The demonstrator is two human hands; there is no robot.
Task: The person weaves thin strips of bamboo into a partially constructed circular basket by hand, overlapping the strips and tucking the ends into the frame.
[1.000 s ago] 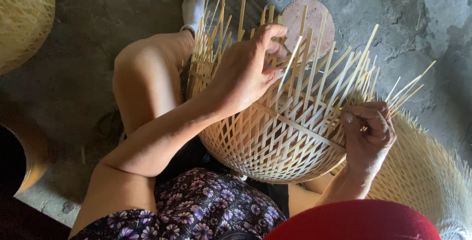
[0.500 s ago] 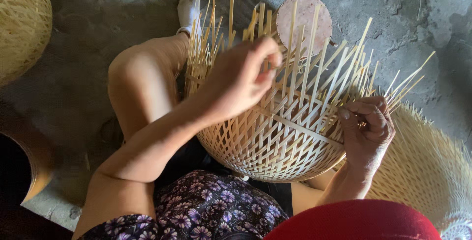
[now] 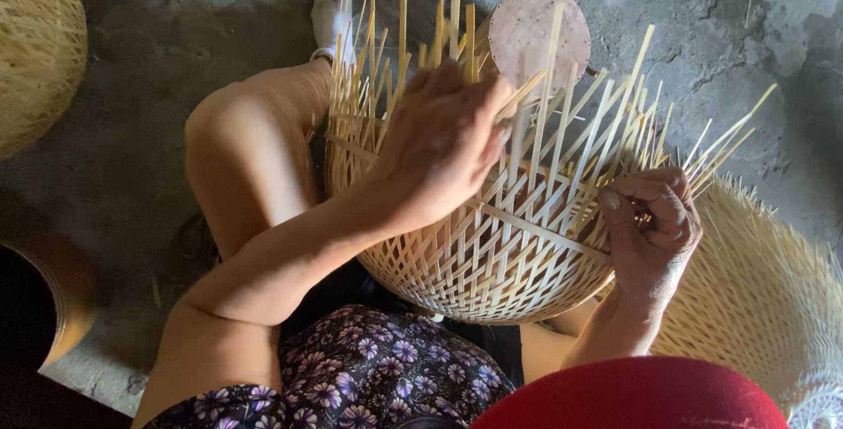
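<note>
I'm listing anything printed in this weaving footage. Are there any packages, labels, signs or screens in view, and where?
None in view. Only the half-woven bamboo basket held by the left hand and right hand, other woven baskets at the top left and lower right, and a round pinkish disc on the concrete floor.

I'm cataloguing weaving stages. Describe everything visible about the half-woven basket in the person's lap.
The half-woven basket is a rounded bowl of pale, flat bamboo-like strips in an open diagonal lattice. Its woven body lies tilted in the lap; loose strip ends fan upward, unfinished. The left hand pinches strips at the rim, and the right hand holds its right edge.
</note>
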